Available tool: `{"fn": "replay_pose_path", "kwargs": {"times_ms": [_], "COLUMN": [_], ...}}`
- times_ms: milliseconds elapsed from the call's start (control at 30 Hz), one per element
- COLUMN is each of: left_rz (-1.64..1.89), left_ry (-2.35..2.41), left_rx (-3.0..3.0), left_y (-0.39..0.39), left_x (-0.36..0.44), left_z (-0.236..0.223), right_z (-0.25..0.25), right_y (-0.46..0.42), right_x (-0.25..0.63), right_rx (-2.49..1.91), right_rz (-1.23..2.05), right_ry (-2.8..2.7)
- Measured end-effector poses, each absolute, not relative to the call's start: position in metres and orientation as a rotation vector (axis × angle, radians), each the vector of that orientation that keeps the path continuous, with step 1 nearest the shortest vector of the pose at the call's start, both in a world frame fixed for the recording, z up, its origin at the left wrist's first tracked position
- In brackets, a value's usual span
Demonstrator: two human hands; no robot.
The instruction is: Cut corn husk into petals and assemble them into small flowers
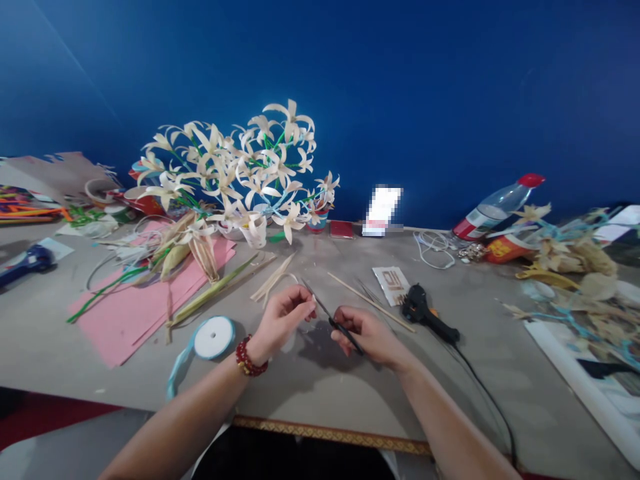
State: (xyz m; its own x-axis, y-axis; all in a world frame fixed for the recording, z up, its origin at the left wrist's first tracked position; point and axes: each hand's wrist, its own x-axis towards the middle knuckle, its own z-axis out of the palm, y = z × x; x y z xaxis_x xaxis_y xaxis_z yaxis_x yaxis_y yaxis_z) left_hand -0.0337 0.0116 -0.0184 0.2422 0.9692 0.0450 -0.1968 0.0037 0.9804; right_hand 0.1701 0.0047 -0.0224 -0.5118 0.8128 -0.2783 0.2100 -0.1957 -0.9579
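Maybe the scissors [350, 337] gripped in the right hand [369, 333] could nip the left hand [278, 321], which pinches some tiny thing [313, 299], hard to make out, near the blades [320, 304].

No text legible. Just blurred print on the red-and-white label [473, 225] of the bottle [495, 205], well right of and beyond the right fingers [353, 313]; unreadable brown marks on the white packet [385, 280], nearer.

Right hand [357, 331] gripping dark scissors [345, 331].
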Motion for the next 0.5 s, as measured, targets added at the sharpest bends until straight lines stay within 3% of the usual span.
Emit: {"fn": "replay_pose_path", "kwargs": {"times_ms": [333,500], "left_rz": [1.127,1.043], "left_ry": [0.889,0.885], "left_rx": [1.203,1.218], "left_y": [0.0109,0.0105], "left_x": [-0.0349,-0.0335], "left_z": [-0.0188,-0.0182], "right_z": [-0.0233,-0.0216], "right_y": [0.0068,0.011], "right_x": [0.1696,0.165], "right_rx": [-1.265,-1.225], "right_rz": [1.668,1.627], "right_ry": [-1.686,-1.426]}}
